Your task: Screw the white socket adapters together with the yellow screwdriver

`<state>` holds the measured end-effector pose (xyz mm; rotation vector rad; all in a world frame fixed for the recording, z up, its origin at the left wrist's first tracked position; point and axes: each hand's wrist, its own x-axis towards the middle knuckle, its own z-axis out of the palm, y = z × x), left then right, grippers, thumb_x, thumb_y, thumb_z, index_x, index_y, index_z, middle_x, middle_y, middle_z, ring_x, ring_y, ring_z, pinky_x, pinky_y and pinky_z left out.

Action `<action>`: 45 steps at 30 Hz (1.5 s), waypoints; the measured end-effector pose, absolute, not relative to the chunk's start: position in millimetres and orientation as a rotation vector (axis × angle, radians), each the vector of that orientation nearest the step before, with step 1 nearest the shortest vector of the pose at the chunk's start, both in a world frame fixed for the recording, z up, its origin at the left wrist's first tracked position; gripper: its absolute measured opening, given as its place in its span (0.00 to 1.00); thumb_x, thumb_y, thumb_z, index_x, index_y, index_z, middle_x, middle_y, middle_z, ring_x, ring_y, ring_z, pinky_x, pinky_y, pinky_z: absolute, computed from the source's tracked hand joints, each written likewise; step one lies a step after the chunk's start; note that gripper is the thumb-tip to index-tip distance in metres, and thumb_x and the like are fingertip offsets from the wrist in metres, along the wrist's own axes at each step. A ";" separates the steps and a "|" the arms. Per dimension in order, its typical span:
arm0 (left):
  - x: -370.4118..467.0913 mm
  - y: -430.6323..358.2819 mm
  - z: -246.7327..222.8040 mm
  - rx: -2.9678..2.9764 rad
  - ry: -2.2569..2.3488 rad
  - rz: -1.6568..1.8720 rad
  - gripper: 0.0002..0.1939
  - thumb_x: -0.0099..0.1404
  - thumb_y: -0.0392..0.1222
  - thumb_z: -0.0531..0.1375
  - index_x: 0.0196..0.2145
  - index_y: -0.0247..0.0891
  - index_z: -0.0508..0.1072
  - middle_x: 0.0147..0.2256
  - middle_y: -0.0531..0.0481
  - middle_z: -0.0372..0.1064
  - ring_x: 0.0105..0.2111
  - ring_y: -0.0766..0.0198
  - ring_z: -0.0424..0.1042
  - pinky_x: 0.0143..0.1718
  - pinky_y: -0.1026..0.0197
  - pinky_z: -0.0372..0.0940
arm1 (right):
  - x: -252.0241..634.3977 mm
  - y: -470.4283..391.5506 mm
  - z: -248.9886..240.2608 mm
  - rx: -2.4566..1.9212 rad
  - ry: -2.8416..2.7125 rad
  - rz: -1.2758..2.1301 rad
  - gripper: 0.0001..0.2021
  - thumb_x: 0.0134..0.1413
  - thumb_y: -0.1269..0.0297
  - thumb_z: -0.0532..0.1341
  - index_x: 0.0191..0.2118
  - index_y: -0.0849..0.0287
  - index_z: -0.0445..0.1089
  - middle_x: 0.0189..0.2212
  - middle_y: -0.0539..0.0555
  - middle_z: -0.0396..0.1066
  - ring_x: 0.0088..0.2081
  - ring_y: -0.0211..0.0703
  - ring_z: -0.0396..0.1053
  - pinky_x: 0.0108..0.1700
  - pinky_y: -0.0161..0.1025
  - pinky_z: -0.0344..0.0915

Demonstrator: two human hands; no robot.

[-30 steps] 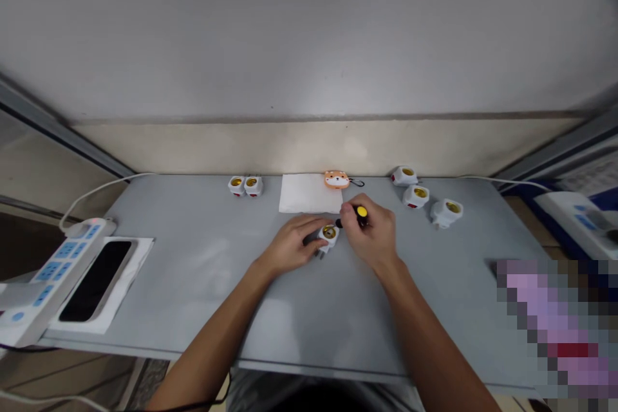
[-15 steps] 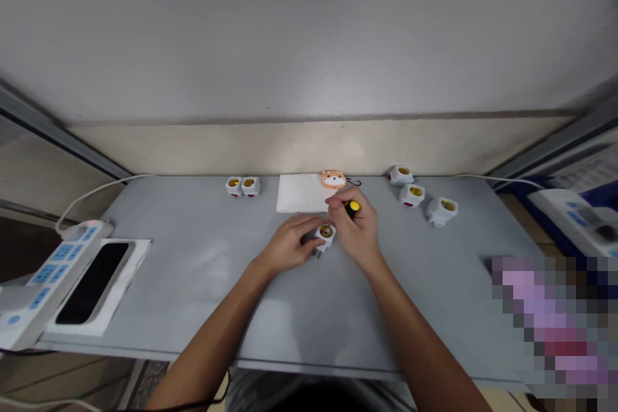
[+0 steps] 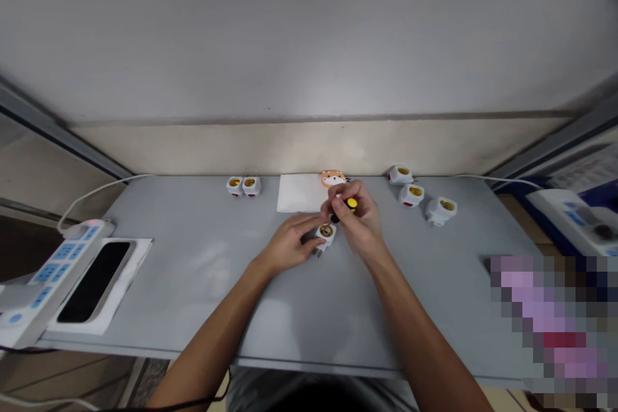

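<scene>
I count 6 white sockets on the grey table (image 3: pixel 203 225) from my remote post: 1 held socket (image 3: pixel 329 241) at the centre, a left pair (image 3: pixel 251 188) set side by side near the wall, and a right trio (image 3: pixel 412 196) grouped loosely, each with a brass-coloured cup. There are 2 hands, 1 black-and-yellow tool (image 3: pixel 344 210), 1 orange case (image 3: pixel 333 177) with an animal face, 1 phone (image 3: pixel 95 282) and 2 power strips, the left strip (image 3: pixel 55 277) and the right strip (image 3: pixel 574 215). The left hand (image 3: pixel 288 246) pinches the held socket between thumb and fingers, its prongs pointing toward me and its cup facing up; the right hand (image 3: pixel 356 215) grips the tool just above it, fingers curled round the handle. In the held socket's cup I make out a small greyish centre, too small to identify. The orange case rests on the white sheet (image 3: pixel 299 194), its contents out of my sight; the phone lies on white paper (image 3: pixel 113 315). The fingers hide the tool's working end, and I cannot tell whether it meets the socket. Both strips are cut off by the frame edges, and coarse pixels mask a purple object (image 3: pixel 545 322) at lower right.
</scene>
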<state>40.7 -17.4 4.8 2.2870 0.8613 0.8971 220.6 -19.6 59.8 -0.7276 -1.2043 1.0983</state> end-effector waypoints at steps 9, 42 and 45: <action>42.0 -17.3 5.4 2.308 0.873 0.892 0.18 0.75 0.46 0.62 0.60 0.45 0.74 0.57 0.42 0.76 0.57 0.52 0.75 0.60 0.46 0.69 | 222.7 -15.9 63.8 -0.700 -1.125 1.223 0.19 0.70 0.42 0.50 0.41 0.52 0.67 0.28 0.48 0.59 0.27 0.40 0.61 0.30 0.40 0.64; 42.0 -17.1 5.9 2.275 0.863 0.893 0.19 0.74 0.44 0.63 0.60 0.47 0.75 0.57 0.45 0.76 0.57 0.53 0.75 0.61 0.48 0.69 | 231.7 -16.6 54.9 -0.594 -0.996 1.314 0.21 0.56 0.51 0.73 0.33 0.52 0.60 0.24 0.42 0.68 0.23 0.34 0.67 0.29 0.35 0.64; 42.6 -16.8 7.7 2.258 0.863 0.859 0.19 0.74 0.44 0.63 0.60 0.47 0.75 0.57 0.45 0.76 0.57 0.53 0.75 0.61 0.48 0.68 | 230.1 -13.5 53.0 -0.617 -1.013 1.262 0.23 0.57 0.47 0.72 0.33 0.52 0.57 0.18 0.39 0.57 0.20 0.32 0.56 0.25 0.33 0.55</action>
